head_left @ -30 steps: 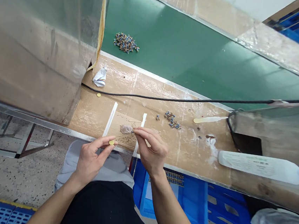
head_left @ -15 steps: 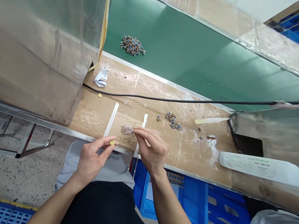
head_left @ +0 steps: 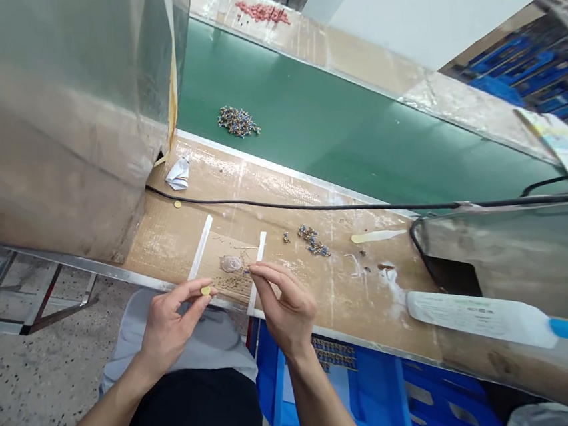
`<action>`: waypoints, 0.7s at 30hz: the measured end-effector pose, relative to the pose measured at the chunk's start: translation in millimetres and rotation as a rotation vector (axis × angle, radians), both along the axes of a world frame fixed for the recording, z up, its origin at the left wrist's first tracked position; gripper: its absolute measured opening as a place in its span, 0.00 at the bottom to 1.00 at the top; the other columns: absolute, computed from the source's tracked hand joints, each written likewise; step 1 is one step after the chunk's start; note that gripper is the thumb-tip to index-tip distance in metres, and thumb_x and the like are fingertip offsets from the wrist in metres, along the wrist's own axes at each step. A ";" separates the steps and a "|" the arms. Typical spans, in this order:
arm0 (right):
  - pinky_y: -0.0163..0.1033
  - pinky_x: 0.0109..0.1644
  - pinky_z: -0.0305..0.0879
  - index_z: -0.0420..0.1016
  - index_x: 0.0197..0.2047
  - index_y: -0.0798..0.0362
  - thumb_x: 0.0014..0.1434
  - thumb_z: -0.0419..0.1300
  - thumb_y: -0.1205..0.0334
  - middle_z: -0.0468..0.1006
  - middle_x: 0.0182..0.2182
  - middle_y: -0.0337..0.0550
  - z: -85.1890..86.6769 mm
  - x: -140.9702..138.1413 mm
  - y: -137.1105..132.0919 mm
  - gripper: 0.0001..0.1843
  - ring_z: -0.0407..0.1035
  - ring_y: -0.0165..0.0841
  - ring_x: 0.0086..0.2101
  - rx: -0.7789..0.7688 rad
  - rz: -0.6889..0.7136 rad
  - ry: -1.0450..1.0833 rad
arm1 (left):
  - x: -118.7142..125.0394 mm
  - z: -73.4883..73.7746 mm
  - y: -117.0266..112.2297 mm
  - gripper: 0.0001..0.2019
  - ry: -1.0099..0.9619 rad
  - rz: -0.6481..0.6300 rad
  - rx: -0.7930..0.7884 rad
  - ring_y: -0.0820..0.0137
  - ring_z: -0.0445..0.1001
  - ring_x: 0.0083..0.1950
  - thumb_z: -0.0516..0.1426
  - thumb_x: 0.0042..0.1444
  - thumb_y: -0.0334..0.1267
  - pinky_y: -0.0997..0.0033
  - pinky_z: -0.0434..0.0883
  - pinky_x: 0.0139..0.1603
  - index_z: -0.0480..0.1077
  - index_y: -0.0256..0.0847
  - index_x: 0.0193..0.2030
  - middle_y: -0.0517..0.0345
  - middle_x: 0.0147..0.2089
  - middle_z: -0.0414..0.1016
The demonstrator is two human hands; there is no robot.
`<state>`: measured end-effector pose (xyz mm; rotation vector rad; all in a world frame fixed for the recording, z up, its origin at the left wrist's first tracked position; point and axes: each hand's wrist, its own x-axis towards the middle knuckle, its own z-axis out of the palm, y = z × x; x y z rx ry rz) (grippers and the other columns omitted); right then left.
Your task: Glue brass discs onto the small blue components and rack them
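Currently, my left hand (head_left: 167, 325) pinches a gold disc (head_left: 205, 291), my right hand (head_left: 288, 306) a tiny part (head_left: 246, 271), above a blue bin (head_left: 379, 391) of parts (head_left: 334, 354).

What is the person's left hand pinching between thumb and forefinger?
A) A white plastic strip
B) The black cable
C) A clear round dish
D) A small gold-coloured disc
D: the left hand holds a small gold-coloured disc at its fingertips, between thumb and forefinger.
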<state>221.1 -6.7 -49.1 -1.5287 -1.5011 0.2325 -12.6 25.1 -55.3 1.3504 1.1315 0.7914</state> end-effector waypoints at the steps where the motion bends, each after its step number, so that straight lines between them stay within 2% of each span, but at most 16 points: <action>1: 0.47 0.55 0.86 0.88 0.53 0.43 0.72 0.69 0.72 0.91 0.47 0.43 4.5 -2.0 -3.1 0.14 0.87 0.40 0.48 0.004 -0.012 0.026 | 1.1 0.9 -0.1 0.13 -0.003 -0.003 0.001 0.62 0.92 0.53 0.66 0.73 0.42 0.69 0.87 0.57 0.85 0.48 0.60 0.58 0.52 0.92; 5: 0.45 0.51 0.87 0.88 0.52 0.42 0.69 0.71 0.75 0.91 0.46 0.41 23.3 -16.2 -14.2 0.17 0.88 0.40 0.45 0.050 0.046 0.113 | 6.6 8.8 -1.4 0.14 -0.006 -0.031 0.018 0.61 0.92 0.53 0.66 0.73 0.42 0.68 0.88 0.56 0.85 0.48 0.62 0.58 0.54 0.92; 8: 0.44 0.50 0.87 0.88 0.55 0.41 0.69 0.70 0.78 0.91 0.47 0.41 30.3 -28.1 -18.0 0.21 0.88 0.38 0.45 0.068 0.135 0.148 | 9.8 14.8 -3.7 0.13 0.022 -0.031 0.062 0.60 0.92 0.53 0.66 0.73 0.41 0.66 0.88 0.56 0.85 0.49 0.62 0.59 0.56 0.91; 11: 0.44 0.51 0.88 0.87 0.56 0.42 0.69 0.69 0.79 0.91 0.49 0.42 29.0 -35.4 -18.9 0.22 0.88 0.38 0.46 0.060 0.175 0.163 | 11.2 17.7 -7.0 0.14 0.040 -0.022 0.128 0.61 0.92 0.51 0.66 0.73 0.40 0.65 0.89 0.58 0.86 0.51 0.62 0.60 0.56 0.91; 15: 0.44 0.52 0.88 0.87 0.56 0.42 0.69 0.69 0.79 0.91 0.49 0.42 24.4 -39.5 -20.2 0.21 0.88 0.38 0.46 0.043 0.160 0.163 | 11.5 19.3 -10.5 0.14 0.051 -0.012 0.172 0.61 0.92 0.51 0.66 0.73 0.39 0.65 0.89 0.57 0.85 0.52 0.62 0.61 0.56 0.91; 21: 0.43 0.51 0.88 0.88 0.55 0.42 0.69 0.69 0.78 0.91 0.48 0.43 25.1 -39.7 -21.4 0.21 0.88 0.39 0.46 0.052 0.126 0.181 | 10.4 22.1 -10.1 0.12 0.026 0.010 0.127 0.64 0.92 0.51 0.66 0.73 0.39 0.67 0.88 0.58 0.86 0.52 0.60 0.62 0.54 0.91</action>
